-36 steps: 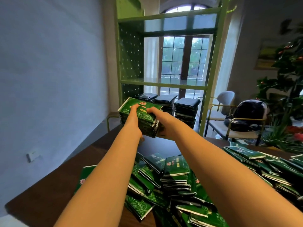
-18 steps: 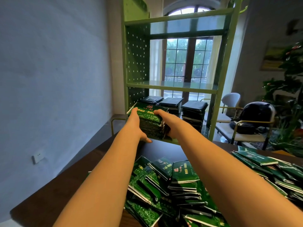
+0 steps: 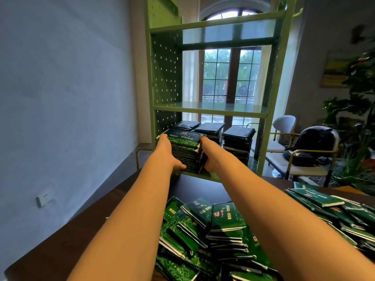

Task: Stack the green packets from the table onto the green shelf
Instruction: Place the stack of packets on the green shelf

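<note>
Head: left hand (image 3: 166, 152), right hand (image 3: 209, 157) clasp stack (image 3: 185, 148) at shelf (image 3: 209, 112) edge.

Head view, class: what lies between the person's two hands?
A stack of green packets, held at its sides by the left hand and right hand, at the bottom board of the green shelf; the head view shows it.

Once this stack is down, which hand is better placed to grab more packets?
Likely the right hand: the loose green packets on the dark table spread toward its side, away from the left hand. Both grip the packet stack.
</note>
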Action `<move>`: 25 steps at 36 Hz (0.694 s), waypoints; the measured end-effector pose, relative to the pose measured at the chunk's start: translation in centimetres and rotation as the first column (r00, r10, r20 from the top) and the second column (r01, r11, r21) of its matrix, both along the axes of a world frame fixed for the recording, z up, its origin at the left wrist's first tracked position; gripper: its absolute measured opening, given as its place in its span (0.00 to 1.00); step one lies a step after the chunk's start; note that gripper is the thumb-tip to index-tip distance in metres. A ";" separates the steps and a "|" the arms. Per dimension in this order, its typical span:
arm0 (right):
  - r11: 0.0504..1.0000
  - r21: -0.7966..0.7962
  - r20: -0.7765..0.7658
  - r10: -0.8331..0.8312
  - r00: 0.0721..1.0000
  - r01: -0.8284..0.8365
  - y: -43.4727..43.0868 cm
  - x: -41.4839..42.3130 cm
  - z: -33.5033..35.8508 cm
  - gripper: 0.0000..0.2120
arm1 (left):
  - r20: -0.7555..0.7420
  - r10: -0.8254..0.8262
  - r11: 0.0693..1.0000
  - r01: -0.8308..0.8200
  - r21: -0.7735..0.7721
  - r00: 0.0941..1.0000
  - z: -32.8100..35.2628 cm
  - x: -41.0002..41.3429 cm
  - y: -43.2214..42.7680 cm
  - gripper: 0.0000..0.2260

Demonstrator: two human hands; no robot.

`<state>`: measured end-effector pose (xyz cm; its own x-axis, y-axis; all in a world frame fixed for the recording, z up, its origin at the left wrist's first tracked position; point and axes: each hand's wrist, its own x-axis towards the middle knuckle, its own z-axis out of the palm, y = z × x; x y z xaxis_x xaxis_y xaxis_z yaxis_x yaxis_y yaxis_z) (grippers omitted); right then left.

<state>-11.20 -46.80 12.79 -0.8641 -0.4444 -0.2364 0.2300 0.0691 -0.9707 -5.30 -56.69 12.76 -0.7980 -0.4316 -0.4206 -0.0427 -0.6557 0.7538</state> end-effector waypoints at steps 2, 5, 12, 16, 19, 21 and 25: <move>0.999 0.033 -0.055 -0.004 0.998 0.006 -0.1 0.3 0.0 0.22 | 0.020 -0.009 1.000 0.009 0.003 1.000 0.0 -0.1 -0.2 0.30; 0.999 0.031 -0.038 -0.022 0.999 0.023 -0.1 0.3 -0.2 0.29 | 0.053 -0.045 0.998 0.047 -0.039 0.998 0.2 0.1 -0.2 0.32; 0.999 0.042 -0.021 0.002 1.000 -0.001 0.6 0.0 -0.4 0.33 | 0.064 -0.113 0.979 0.122 -0.161 0.991 -0.5 0.8 -0.5 0.29; 0.999 0.020 -0.074 0.051 0.996 -0.050 2.3 0.6 -0.6 0.22 | 0.069 -0.092 0.939 0.109 -0.327 0.993 -0.4 2.9 0.9 0.22; 0.991 0.021 -0.120 0.133 0.984 -0.131 3.8 1.6 -1.1 0.22 | 0.107 -0.107 0.850 0.147 -0.506 0.988 -0.4 4.2 2.8 0.17; 0.984 0.107 -0.194 0.163 0.967 -0.145 4.8 2.4 -1.5 0.31 | 0.122 -0.103 0.758 0.157 -0.633 0.987 -0.6 5.5 4.1 0.16; 0.958 0.211 -0.309 0.252 0.917 -0.192 7.6 5.2 -1.7 0.24 | 0.149 -0.186 0.631 0.234 -0.739 0.971 -1.3 7.2 5.6 0.17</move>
<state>-6.01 -39.22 11.06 -0.7895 -0.6121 -0.0457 -0.1417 0.2542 -0.9567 1.94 -51.07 11.42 -0.8944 -0.4408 -0.0759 -0.1623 0.1617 0.9734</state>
